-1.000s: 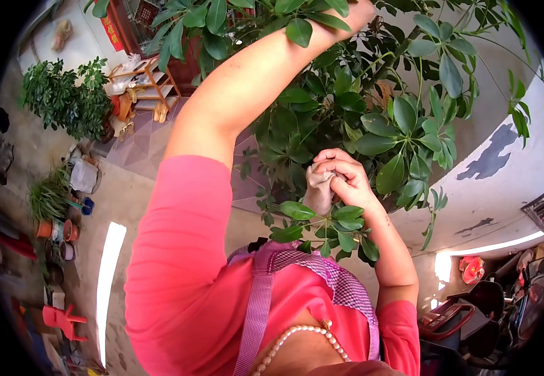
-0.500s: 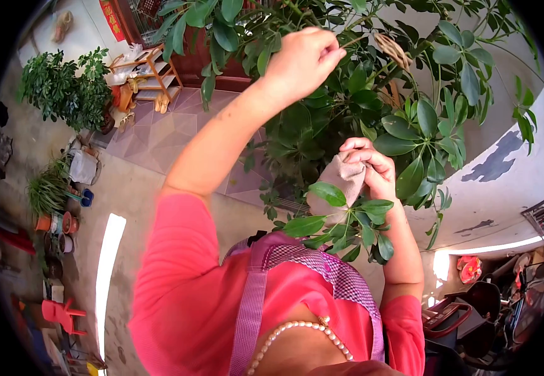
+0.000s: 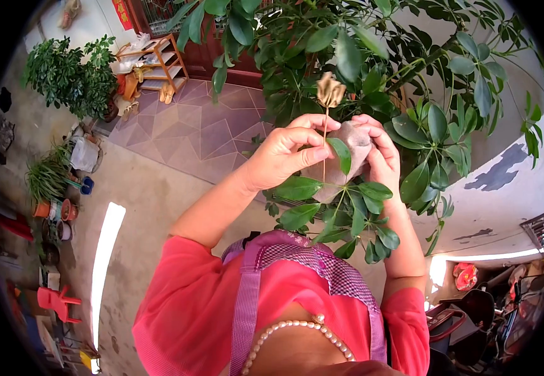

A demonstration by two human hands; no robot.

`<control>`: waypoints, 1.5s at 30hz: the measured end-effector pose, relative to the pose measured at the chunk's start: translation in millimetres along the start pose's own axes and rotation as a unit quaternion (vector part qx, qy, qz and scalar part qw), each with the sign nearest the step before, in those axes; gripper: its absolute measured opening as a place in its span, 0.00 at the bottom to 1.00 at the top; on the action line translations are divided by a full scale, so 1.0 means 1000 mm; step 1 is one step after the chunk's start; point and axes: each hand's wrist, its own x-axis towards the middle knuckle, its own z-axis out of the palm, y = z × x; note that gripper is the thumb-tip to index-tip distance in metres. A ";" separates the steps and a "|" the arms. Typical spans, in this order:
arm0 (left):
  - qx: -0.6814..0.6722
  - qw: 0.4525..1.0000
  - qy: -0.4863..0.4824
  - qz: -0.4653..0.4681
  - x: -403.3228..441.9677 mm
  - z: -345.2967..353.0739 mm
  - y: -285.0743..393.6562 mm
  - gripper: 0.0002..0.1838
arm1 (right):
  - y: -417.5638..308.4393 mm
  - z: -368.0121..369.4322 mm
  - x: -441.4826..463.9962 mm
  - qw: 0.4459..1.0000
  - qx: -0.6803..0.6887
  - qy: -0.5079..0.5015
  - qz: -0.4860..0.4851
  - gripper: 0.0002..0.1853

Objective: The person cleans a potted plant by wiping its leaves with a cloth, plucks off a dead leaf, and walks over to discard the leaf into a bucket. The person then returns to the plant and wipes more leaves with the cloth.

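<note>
My left hand (image 3: 292, 150) is closed, pinching the thin stalk of a dried, curled brown leaf cluster (image 3: 331, 91) that stands upright above the fingers. Close to its right, my right hand (image 3: 381, 150) grips a greyish-pink cloth (image 3: 354, 139), bunched at the top and hanging down. A green leafy sprig (image 3: 347, 188) overlaps the lower cloth and hides part of it. Just beyond both hands rises a large potted-type shrub with glossy green leaves (image 3: 403, 128); its base is hidden by foliage.
Purple patterned tiles (image 3: 187, 131) lie beyond my left arm, with a wooden shoe rack (image 3: 162, 66) behind. Another leafy plant (image 3: 68, 78), several pots and a red chair (image 3: 58, 302) stand at left. A peeling white wall (image 3: 504, 169) borders the right, above stored bags.
My left hand has come down from the upper branches to beside the cloth, bringing the dried leaf cluster, now upright. My right hand keeps its hold on the cloth, having shifted slightly.
</note>
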 end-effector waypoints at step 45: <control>0.098 0.991 -0.016 0.091 -0.026 -0.100 -0.017 0.06 | 0.023 0.112 0.025 0.948 -0.265 -0.108 0.139 0.09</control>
